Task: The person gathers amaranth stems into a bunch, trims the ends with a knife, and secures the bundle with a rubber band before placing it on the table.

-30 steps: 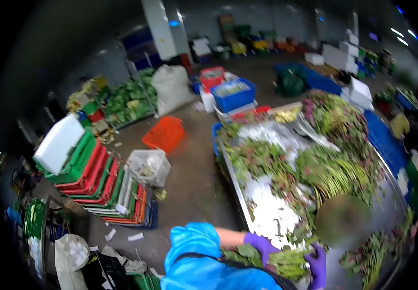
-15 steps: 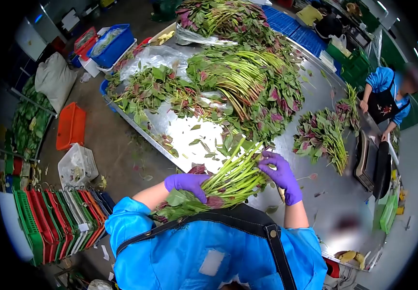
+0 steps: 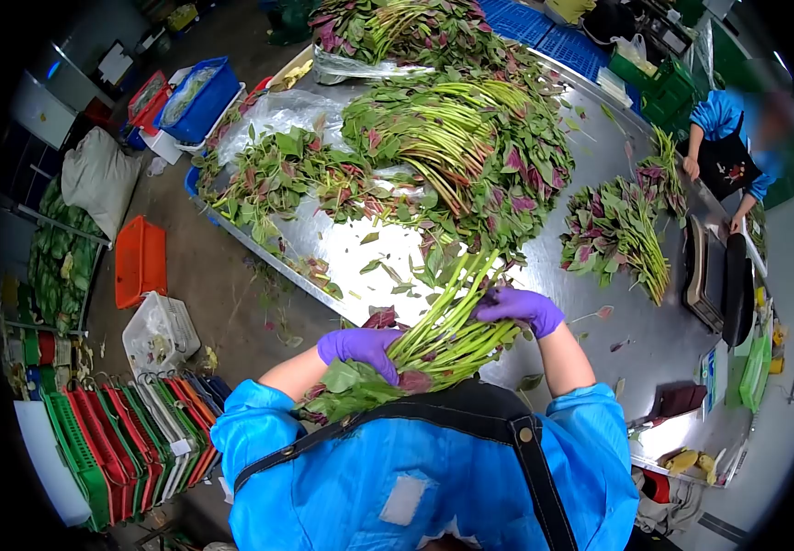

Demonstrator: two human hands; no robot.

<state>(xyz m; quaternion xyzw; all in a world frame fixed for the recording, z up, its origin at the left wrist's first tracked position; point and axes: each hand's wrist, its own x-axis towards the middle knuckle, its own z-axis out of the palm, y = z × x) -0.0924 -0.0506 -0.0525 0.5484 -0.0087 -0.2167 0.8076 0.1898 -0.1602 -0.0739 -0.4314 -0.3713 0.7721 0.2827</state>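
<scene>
My left hand (image 3: pixel 360 349), in a purple glove, is wrapped round a bunch of amaranth (image 3: pixel 447 335) in front of my apron. Its green stems fan up to the right, while its green and purple leaves hang out at the lower left. My right hand (image 3: pixel 521 309), gloved the same way, has its fingers closed on stems at the bunch's right side; the fingertips are partly hidden. Beyond my hands, a large heap of amaranth (image 3: pixel 452 138) covers much of the metal table (image 3: pixel 544 266).
Bundled amaranth (image 3: pixel 613 234) lies on the right, near a person (image 3: pixel 732 156) in blue sleeves. Clear plastic (image 3: pixel 291 119) and loose leaves lie on the table. Left on the floor stand an orange crate (image 3: pixel 140 262), a white basket (image 3: pixel 160 335) and several upright stacked crates (image 3: pixel 130 441).
My right hand has moved slightly left and in against the stems, its fingers now among them. My left hand keeps its grip on the bunch. The camera view has shifted slightly.
</scene>
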